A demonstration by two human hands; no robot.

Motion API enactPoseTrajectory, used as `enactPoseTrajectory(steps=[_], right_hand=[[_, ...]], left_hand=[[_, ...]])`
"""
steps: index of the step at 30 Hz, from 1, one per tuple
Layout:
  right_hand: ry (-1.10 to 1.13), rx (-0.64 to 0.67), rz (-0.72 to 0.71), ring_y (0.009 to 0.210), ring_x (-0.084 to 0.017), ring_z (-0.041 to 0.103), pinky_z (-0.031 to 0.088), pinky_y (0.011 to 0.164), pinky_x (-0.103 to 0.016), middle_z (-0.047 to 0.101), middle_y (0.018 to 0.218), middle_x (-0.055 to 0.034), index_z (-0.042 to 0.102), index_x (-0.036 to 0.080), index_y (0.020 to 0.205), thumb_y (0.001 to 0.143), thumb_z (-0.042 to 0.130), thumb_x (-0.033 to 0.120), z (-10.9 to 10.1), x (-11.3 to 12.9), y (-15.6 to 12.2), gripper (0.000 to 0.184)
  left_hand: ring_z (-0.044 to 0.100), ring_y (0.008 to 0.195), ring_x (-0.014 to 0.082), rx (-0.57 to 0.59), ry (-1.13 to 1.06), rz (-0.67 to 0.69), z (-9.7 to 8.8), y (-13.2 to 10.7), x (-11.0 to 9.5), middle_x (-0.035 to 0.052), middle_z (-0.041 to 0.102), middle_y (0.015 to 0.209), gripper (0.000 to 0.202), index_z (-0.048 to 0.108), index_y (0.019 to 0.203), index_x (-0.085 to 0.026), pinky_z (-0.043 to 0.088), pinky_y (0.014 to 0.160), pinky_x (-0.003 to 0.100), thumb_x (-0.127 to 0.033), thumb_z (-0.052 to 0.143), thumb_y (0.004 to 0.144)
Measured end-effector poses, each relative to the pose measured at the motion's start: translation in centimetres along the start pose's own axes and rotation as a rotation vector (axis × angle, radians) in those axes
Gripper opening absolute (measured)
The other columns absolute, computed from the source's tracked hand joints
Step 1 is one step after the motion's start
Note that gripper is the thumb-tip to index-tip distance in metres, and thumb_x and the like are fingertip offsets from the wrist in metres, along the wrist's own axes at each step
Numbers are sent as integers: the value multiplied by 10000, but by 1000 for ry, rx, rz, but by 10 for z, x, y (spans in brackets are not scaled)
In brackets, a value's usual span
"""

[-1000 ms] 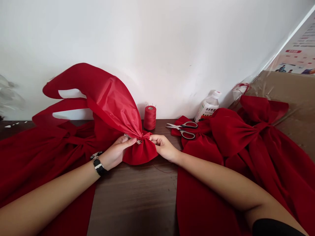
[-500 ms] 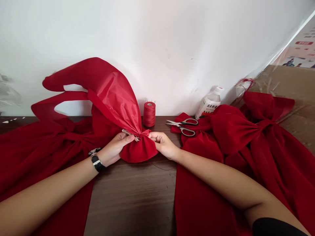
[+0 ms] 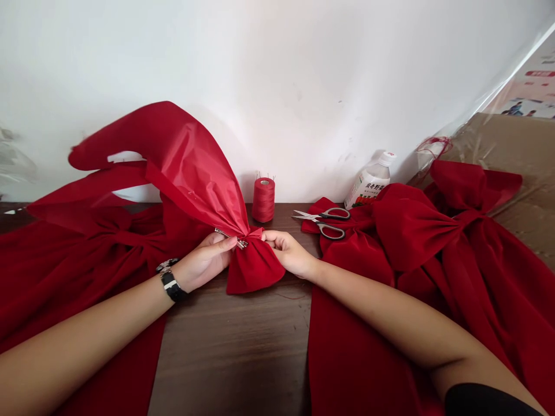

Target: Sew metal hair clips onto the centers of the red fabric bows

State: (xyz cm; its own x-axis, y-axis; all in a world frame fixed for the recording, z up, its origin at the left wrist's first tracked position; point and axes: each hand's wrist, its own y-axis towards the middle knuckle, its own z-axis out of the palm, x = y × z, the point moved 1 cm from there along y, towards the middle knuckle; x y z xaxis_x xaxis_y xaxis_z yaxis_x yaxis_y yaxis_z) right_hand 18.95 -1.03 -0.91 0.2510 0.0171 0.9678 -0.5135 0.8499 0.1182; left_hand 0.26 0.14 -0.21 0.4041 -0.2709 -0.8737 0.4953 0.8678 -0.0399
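Now the left hand point(image 3: 203, 263) and right hand point(image 3: 288, 254), close together, pinch a red bow point(image 3: 254, 268) at its metal clip point(image 3: 228, 237), seemingly needing a steady hold.

Metal clip point(image 3: 229, 237) half behind the left hand point(image 3: 203, 263); poster point(image 3: 531, 95) cut off at right.

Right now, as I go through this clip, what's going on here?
A person is pinching a gathered piece of red fabric at its narrow waist. A metal clip sits at the gather, by the fingers of the left hand, while the right hand grips the other side. A spool of red thread and scissors lie on the wooden table, beside a red velvet bow.
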Motion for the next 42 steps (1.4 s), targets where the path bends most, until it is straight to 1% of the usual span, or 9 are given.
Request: enactPoseTrajectory(steps=[3,5,7,12,21,27,32,35,42], right_hand=[[2,-14,12,563,-66,480,393,569,-178,573,645,51,557,162,753,644,827,436,-2,-1,1,400],[-4,-22,17,542,-63,459,367,538,-174,564,634,54,553,166,745,641,827,434,-3,-1,2,397],[-15,-19,23,521,-58,438,341,511,-171,554,621,57,556,165,745,643,820,453,-4,0,2,403],[-34,8,30,472,-44,384,299,485,-164,500,565,75,545,161,771,698,762,515,-7,3,2,422],[-68,51,29,465,-50,410,296,472,-165,513,574,61,560,152,793,773,711,441,-8,0,2,327],[-65,49,39,466,-45,418,307,473,-162,528,565,62,590,142,790,757,726,419,-7,0,1,310],[-41,35,44,507,-58,482,364,504,-170,588,618,41,616,148,797,732,745,456,-6,-1,-2,340],[-6,33,40,526,-63,503,386,522,-171,583,610,43,624,147,778,719,760,457,-5,-2,-2,344],[20,13,55,526,-65,526,395,526,-173,638,647,23,642,143,763,688,787,450,-6,-2,-2,348]], left_hand=[[702,872,235,72,10,22,4,-1,0,74,769,866,174,737,804,-143,557,811,317,-279,811,725],[693,945,246,71,17,35,7,-2,0,77,770,926,206,741,904,-149,559,832,319,-272,792,747],[685,984,255,64,21,44,8,-2,-1,79,768,952,221,740,929,-148,558,855,330,-277,785,755],[690,984,283,74,28,49,9,-2,-2,90,771,943,214,753,882,-144,551,887,364,-306,794,747],[717,845,252,131,35,-14,9,-3,-3,94,770,828,234,747,769,-129,576,790,323,-359,785,754],[711,849,245,127,55,-11,13,-5,-4,94,766,821,243,740,777,-124,563,806,318,-361,787,753],[707,864,252,132,58,-14,14,-5,-4,89,763,814,250,724,721,-130,560,805,326,-370,789,749],[709,843,247,133,64,-17,14,-5,-4,84,760,787,264,727,726,-130,564,792,320,-387,783,751],[714,827,244,137,62,-20,15,-6,-3,73,766,765,275,737,713,-145,567,785,312,-413,790,734]])
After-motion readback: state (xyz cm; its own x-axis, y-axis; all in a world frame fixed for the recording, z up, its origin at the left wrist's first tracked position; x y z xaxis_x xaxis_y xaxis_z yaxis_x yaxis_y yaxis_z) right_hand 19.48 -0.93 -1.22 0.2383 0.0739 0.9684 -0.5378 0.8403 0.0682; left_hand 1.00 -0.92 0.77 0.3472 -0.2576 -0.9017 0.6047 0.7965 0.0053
